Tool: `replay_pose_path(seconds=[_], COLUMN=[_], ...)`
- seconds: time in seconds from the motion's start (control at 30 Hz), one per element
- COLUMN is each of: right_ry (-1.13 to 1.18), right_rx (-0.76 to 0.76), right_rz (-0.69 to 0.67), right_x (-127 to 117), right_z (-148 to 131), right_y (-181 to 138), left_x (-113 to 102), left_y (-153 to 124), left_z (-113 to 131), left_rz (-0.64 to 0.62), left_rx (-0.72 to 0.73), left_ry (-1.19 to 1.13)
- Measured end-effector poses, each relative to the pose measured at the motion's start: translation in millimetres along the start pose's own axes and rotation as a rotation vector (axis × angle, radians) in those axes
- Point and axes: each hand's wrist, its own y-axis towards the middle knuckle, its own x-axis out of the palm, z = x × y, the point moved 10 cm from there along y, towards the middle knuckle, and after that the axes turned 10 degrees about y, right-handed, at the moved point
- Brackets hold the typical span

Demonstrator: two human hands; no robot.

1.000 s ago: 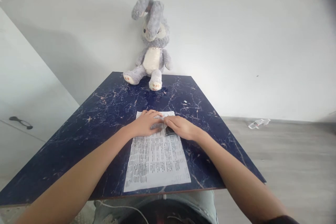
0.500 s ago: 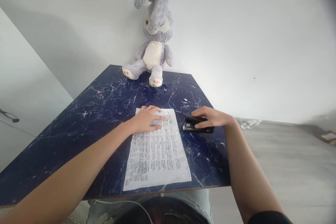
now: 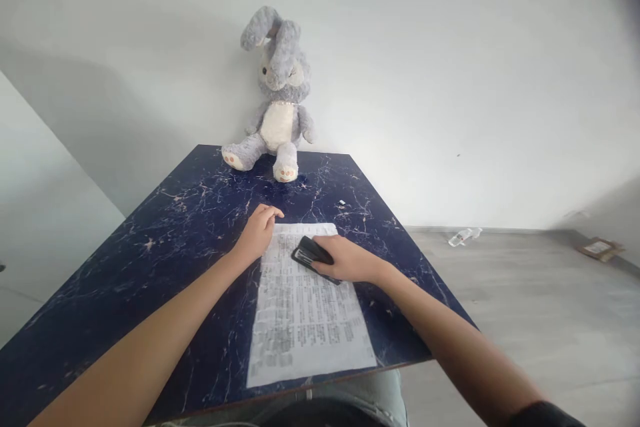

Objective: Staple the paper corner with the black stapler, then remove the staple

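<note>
On the dark blue marbled table lies a printed sheet of paper, with dense dark text; whether it is more than one sheet I cannot tell. My left hand is at the paper's upper left corner, its fingers bent and drawn together there; the grip itself is partly hidden. A black stapler is in my right hand, fingers and thumb wrapped around its rear part. The stapler is over the upper half of the paper, its front end pointing up and left towards my left hand.
A grey plush rabbit sits at the table's far edge against the wall. One small white piece lies beyond the paper. On the floor to the right are a clear plastic item and a brown box.
My right hand has brought the stapler left, from beside the paper to over it. My left hand has slid off the text to the upper left corner, its fingers curling in. The view has shifted.
</note>
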Motion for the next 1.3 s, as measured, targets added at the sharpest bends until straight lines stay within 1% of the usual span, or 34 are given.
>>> replay_pose_path(seconds=[0.1,0.2,0.23,0.27,0.3,0.33,0.37,0.4,0.5,0.53,0.57,0.67,0.77,0.83,0.87,0.93,1.0,1.07,1.13,1.2,1.3], right_ry=[0.083,0.242,0.277,0.268,0.197,0.102,0.031,-0.044,-0.285,-0.331,-0.346,-0.338,-0.327,-0.31,-0.3,-0.279,-0.259,-0.241,-0.223,-0.209,-0.199], right_rx=[0.057,0.092,0.102,0.117,0.132,0.138,0.134,0.136,0.272,0.326,0.368,0.414,0.435,0.422,0.409,0.378,0.336,0.273,0.191,0.115,0.021], right_rz=[0.041,0.175,0.255,0.391,0.506,0.54,0.548,0.504,0.282,0.239,0.225,0.247,0.272,0.274,0.273,0.274,0.279,0.278,0.271,0.264,0.249], right_x=[-20,-45,-56,-72,-87,-93,-97,-94,-69,-60,-53,-32,-9,9,18,35,49,59,64,64,59], right_z=[35,81,98,114,127,136,142,146,165,170,173,166,145,124,113,90,69,51,37,29,24], right_y=[-34,-58,-61,-63,-62,-54,-43,-27,21,34,44,72,102,127,140,165,187,202,212,215,215], left_x=[2,1,1,1,0,-2,-3,-5,-7,-8,-9,-16,-37,-56,-65,-79,-86,-90,-89,-82,-68], left_y=[-1,-2,-2,-2,-1,-1,-1,-1,-2,-2,-2,-2,0,0,0,-3,-8,-13,-15,-16,-15], left_z=[0,-3,-5,-6,-7,-9,-10,-11,-9,-8,-6,-8,-24,-45,-60,-95,-129,-147,-154,-155,-150], left_rz=[0.014,0.03,0.033,0.036,0.043,0.052,0.062,0.071,0.087,0.093,0.102,0.165,0.297,0.4,0.446,0.508,0.555,0.577,0.581,0.569,0.528], left_rx=[-0.008,-0.031,-0.037,-0.04,-0.042,-0.045,-0.047,-0.046,-0.033,-0.028,-0.028,-0.059,-0.118,-0.183,-0.231,-0.359,-0.502,-0.568,-0.585,-0.591,-0.585], left_ry=[-0.017,-0.021,-0.023,-0.024,-0.026,-0.027,-0.027,-0.026,-0.025,-0.025,-0.024,-0.023,-0.028,-0.067,-0.114,-0.282,-0.456,-0.522,-0.537,-0.547,-0.556])
